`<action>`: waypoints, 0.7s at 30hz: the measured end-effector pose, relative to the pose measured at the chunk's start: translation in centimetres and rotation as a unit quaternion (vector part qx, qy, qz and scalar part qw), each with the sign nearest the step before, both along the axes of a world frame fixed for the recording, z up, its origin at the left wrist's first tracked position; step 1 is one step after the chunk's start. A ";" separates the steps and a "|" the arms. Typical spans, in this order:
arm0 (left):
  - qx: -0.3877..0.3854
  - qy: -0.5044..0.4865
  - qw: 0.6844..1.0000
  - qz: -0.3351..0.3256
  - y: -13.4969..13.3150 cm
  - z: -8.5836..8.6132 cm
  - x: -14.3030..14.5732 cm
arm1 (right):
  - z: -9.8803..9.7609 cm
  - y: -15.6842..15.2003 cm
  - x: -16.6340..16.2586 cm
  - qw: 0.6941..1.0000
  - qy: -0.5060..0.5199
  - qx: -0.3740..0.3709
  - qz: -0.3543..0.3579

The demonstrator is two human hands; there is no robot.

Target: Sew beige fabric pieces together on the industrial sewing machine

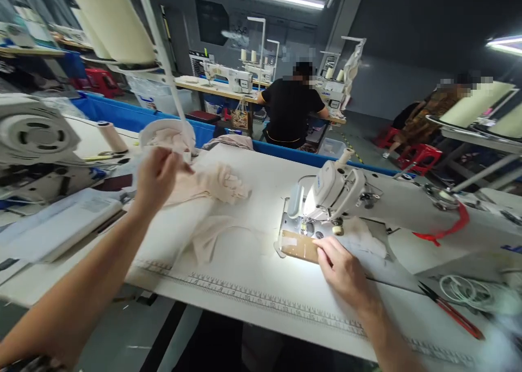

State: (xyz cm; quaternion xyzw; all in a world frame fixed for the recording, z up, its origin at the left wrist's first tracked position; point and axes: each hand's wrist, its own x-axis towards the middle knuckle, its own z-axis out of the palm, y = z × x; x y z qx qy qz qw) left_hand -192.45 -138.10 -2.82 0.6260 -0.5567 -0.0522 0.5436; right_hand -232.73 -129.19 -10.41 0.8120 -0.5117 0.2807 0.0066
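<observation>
My left hand (157,177) is raised over the left side of the white sewing table (253,285), fingers pinched on the beige fabric (212,184), which trails to the right in a bunched heap. More of the pale cloth (207,239) lies flat below it. My right hand (340,268) rests palm down, fingers together, beside the sewing machine's (338,192) needle area, touching a brown cardboard guide (299,245) and a white fabric piece (365,241) under the lit presser foot.
Red-handled scissors (452,310) lie at the right near a coil of white cord (468,290). A ruler strip (261,298) runs along the table's front edge. Large thread cones (118,24) stand at upper left. Two other people sit at far machines.
</observation>
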 end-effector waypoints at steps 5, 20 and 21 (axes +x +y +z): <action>0.254 -0.082 0.909 -0.319 4.0 -0.6 -4.1 | 0.4 1.0 0.8 0.995 -0.009 0.032 0.094; 0.267 -0.122 0.809 -0.509 1.7 -3.6 -16.3 | -0.4 1.3 2.8 0.976 0.203 -0.053 0.051; 0.268 -0.109 0.805 -0.517 1.9 -3.9 -17.5 | -0.4 1.3 2.7 0.976 0.206 -0.051 0.047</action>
